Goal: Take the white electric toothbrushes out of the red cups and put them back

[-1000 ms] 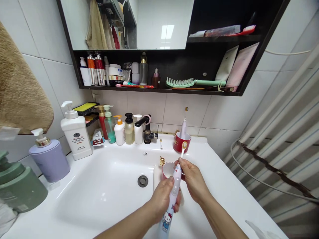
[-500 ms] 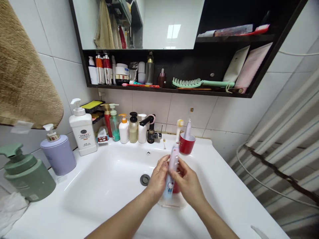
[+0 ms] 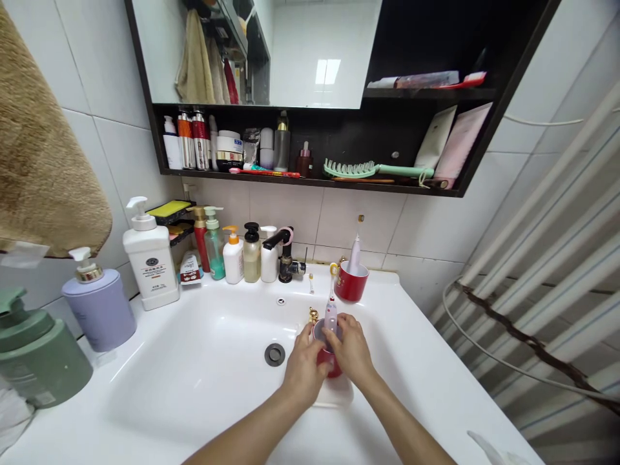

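Note:
A pale pink electric toothbrush point(image 3: 330, 312) with a yellow-and-white head stands upright with its lower end inside a red cup point(image 3: 334, 370). My left hand point(image 3: 305, 366) is closed round the cup's left side, thumb across the front. From the right, my right hand point(image 3: 353, 349) is closed on the toothbrush handle, thumb in front, its other fingers close against the cup. The cup has a gold handle point(image 3: 314, 314) at its far left. Beneath it is a pale tray point(image 3: 334, 397), partly covered by the hands.
Behind stands a second red cup point(image 3: 352, 285) holding another electric toothbrush point(image 3: 356, 255). A black faucet point(image 3: 285, 255) rises over the white sink point(image 3: 194, 361). Pump bottles point(image 3: 233, 258) line the back and left. A dark shelf point(image 3: 310, 182) overhangs the sink; pipes point(image 3: 547, 290) run along the right.
The electric toothbrush has gone down into the red cup, from being held above it by both hands. My left hand has shifted onto the cup. The view has moved slightly.

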`<action>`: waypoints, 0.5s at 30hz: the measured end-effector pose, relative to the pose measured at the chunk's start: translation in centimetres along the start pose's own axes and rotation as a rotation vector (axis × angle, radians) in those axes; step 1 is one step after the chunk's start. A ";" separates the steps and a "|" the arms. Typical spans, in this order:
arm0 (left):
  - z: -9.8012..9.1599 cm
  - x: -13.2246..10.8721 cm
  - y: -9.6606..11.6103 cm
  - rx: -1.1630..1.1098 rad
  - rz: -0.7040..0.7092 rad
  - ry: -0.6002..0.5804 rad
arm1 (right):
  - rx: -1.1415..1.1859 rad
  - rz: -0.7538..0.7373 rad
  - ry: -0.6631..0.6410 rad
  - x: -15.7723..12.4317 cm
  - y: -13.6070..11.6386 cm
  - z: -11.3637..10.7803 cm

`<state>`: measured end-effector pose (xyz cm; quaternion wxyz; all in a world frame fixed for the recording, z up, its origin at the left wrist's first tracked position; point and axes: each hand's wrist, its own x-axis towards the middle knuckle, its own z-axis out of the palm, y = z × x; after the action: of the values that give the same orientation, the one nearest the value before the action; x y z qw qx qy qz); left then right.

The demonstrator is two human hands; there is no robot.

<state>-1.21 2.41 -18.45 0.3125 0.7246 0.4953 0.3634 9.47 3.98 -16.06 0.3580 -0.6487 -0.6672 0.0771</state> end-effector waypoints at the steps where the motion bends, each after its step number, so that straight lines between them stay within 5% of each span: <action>1: 0.0 0.1 0.0 -0.005 0.001 -0.002 | -0.029 0.001 -0.005 0.0 0.0 0.1; 9: 0.1 0.0 0.4 0.023 0.062 0.011 | -0.053 0.020 -0.048 -0.1 0.1 -0.3; 15: 1.8 2.3 4.6 0.032 0.307 -0.053 | -0.148 0.029 0.032 0.8 1.9 -5.1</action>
<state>3.08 2.94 -15.17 0.2548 0.8060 0.3758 0.3798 14.04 3.16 -13.06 0.3188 -0.6841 -0.6557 0.0223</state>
